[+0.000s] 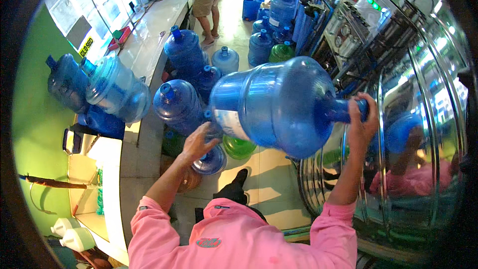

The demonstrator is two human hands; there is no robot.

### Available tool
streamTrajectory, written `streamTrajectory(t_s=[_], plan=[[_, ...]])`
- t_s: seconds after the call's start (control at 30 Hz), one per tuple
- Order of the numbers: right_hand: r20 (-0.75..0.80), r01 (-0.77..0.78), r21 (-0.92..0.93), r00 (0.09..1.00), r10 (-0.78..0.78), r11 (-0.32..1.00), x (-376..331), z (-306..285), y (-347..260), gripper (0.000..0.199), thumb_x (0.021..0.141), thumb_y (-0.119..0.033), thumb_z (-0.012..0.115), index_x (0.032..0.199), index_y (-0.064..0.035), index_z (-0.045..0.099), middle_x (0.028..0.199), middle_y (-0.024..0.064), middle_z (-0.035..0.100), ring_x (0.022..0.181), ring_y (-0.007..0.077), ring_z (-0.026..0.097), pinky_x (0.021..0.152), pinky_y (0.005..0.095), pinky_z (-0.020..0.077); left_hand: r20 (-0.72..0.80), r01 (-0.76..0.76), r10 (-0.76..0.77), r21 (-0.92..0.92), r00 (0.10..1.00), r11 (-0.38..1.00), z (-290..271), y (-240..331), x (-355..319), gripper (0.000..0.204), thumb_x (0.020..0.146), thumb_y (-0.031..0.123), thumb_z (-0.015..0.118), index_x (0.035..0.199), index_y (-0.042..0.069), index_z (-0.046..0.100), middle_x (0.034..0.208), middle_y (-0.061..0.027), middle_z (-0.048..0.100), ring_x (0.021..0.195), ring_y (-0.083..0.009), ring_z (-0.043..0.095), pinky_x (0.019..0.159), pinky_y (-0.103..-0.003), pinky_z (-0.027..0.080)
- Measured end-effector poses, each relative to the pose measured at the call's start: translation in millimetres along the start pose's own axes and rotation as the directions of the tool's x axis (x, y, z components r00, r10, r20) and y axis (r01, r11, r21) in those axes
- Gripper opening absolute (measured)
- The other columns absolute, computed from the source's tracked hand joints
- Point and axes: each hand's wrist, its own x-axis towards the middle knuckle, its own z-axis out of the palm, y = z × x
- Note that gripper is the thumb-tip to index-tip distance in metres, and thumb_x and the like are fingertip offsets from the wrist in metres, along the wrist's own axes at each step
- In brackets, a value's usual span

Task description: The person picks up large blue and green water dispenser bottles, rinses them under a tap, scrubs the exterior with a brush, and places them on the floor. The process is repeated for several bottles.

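A large blue water jug (271,104) is held up on its side in front of me, its neck to the right and its base to the left. My right hand (362,114) is wrapped round the jug's capped neck. Just below and left of the base, my left hand (198,143) is open, fingers and thumb apart; whether it touches the jug I cannot tell. Close to that hand stand a capped blue jug (177,103) and a smaller clear-blue one (210,162). A green jug (240,145) is partly hidden under the held one.
A white counter (149,32) runs along the left, with two tilted jugs (117,87) at its near end. Shiny steel tanks (413,134) and piping crowd the right. More jugs (260,47) stand on the floor ahead. Farther off, a person (205,0) in shorts stands beside the counter.
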Motion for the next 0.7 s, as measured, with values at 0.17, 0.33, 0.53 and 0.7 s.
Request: streamTrajectory(t_s=[0.17,0.33,0.53,0.7], plan=[[0.261,0.291,-0.133,0.932,-0.250,0.947,80.5,107.6,22.8,0.036,0.085,-0.031,0.074,0.108,-0.0059,0.064,0.098,0.0168,0.067,0.091,0.0351,0.065,0.085,0.0417,0.0492,0.029,-0.110,0.118,-0.202,0.993,0.973,46.6,8.9,52.0,0.069,0.088,0.041,0.069,0.141,0.003,0.046,0.140,-0.0221,0.052,0.130,-0.0358,0.051,0.109,-0.042,0.041],[0.420,0.367,-0.200,0.870,-0.259,0.908,161.4,177.4,68.9,0.040,0.086,-0.035,0.072,0.107,-0.0027,0.063,0.101,0.0184,0.067,0.096,0.0375,0.064,0.086,0.0424,0.0489,0.144,0.074,-0.041,-0.233,0.989,0.970,68.0,-6.0,62.3,0.069,0.089,0.042,0.068,0.143,0.006,0.047,0.138,-0.0212,0.055,0.126,-0.0366,0.054,0.106,-0.043,0.044],[0.398,0.365,-0.246,0.883,-0.250,0.898,272.8,258.9,152.6,0.048,0.084,-0.040,0.073,0.109,0.0000,0.063,0.104,0.0218,0.067,0.099,0.0387,0.064,0.087,0.0435,0.0486,0.143,0.411,-0.385,-0.312,0.912,0.857,87.4,-36.1,34.6,0.062,0.088,0.040,0.069,0.135,0.002,0.056,0.131,-0.0227,0.060,0.121,-0.0366,0.059,0.103,-0.043,0.045],[0.304,0.482,-0.218,0.860,-0.411,0.849,365.5,350.2,247.3,0.049,0.083,-0.039,0.074,0.106,0.0020,0.061,0.100,0.0217,0.065,0.096,0.0394,0.063,0.087,0.0444,0.0485,0.119,0.665,-0.664,-0.296,0.738,0.686,112.4,-57.1,19.7,0.065,0.084,0.041,0.071,0.133,0.001,0.057,0.126,-0.0245,0.063,0.118,-0.0380,0.061,0.100,-0.044,0.047]])
